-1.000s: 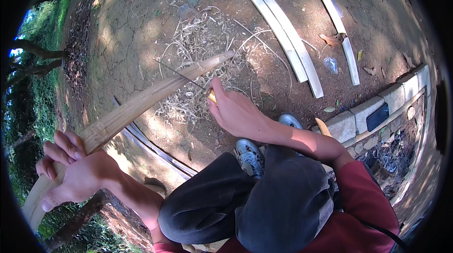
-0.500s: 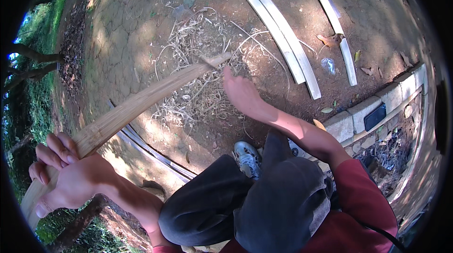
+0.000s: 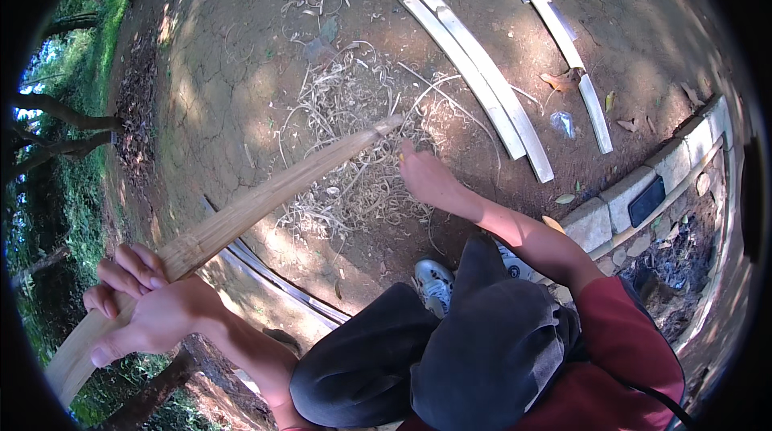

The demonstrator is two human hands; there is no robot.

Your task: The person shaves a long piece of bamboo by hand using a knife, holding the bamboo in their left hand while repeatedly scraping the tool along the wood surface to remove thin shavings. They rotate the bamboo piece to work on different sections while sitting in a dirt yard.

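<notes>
A long split bamboo strip (image 3: 265, 204) slants from the lower left up to the middle of the view. My left hand (image 3: 157, 302) is wrapped round its near part, fingers over one edge and thumb along the other. Its far tip lies over a pile of pale curled shavings (image 3: 354, 182). Just right of that tip, my right hand (image 3: 434, 182) is closed, with a small yellowish bit showing at its fingers. What it grips is too small and hidden to name.
Long pale strips (image 3: 470, 53) lie on the dirt ahead and to the right. More strips (image 3: 277, 282) lie beside my left knee. A stone border (image 3: 591, 226) with a dark phone (image 3: 646, 200) on it runs along the right. Tree branches (image 3: 60, 113) stand at far left.
The whole view has shifted, so the ground and my hands appear farther right and lower. A thin dark edge across the strip by my right hand no longer shows clearly. My left hand keeps its hold.
</notes>
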